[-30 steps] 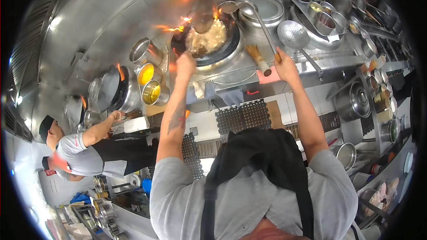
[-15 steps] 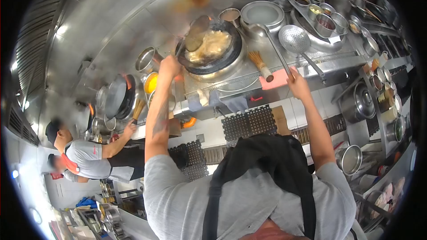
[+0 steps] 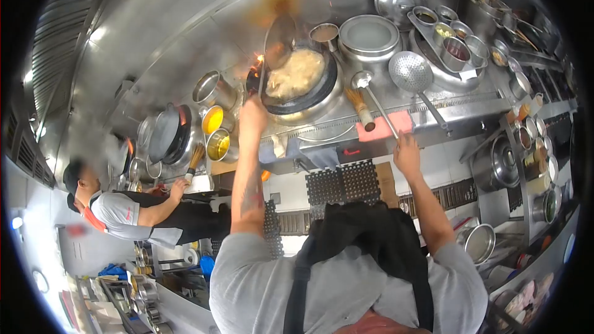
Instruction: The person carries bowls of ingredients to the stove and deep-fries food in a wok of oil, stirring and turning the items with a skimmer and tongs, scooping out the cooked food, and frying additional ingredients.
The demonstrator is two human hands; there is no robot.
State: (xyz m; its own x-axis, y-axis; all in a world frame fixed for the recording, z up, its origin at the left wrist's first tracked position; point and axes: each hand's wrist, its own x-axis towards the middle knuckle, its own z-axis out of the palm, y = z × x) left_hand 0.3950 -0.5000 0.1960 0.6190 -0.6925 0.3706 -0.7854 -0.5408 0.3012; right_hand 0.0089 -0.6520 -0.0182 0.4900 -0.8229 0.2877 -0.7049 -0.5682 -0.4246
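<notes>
My left hand (image 3: pixel 253 116) is closed around the handle of a dark round-headed tool (image 3: pixel 280 40), whose exact kind I cannot make out. Its head is tilted up over the back left of a black wok (image 3: pixel 331 89). Pale, steaming food (image 3: pixel 296 74) fills the wok's middle. A small flame (image 3: pixel 258 59) shows at the wok's left rim. In my right hand (image 3: pixel 406 151) is the end of a ladle (image 3: pixel 378 104); its bowl lies over the steel counter, right of a bamboo brush (image 3: pixel 360 109). The handle crosses a pink cloth (image 3: pixel 374 129) on the counter's edge.
A perforated strainer (image 3: pixel 411 74), a lidded pot (image 3: pixel 369 35) and a tray of sauce cups (image 3: pixel 458 52) stand to the right. Metal pots with yellow contents (image 3: pixel 218 145) are at left. A co-worker (image 3: pixel 130 213) holding a brush stands at another wok (image 3: pixel 167 130).
The ladle has been drawn back from beside the lidded pot toward me. My left hand has shifted right and nearer, with the dark tool's head raised. A flame has appeared at the wok's rim.
</notes>
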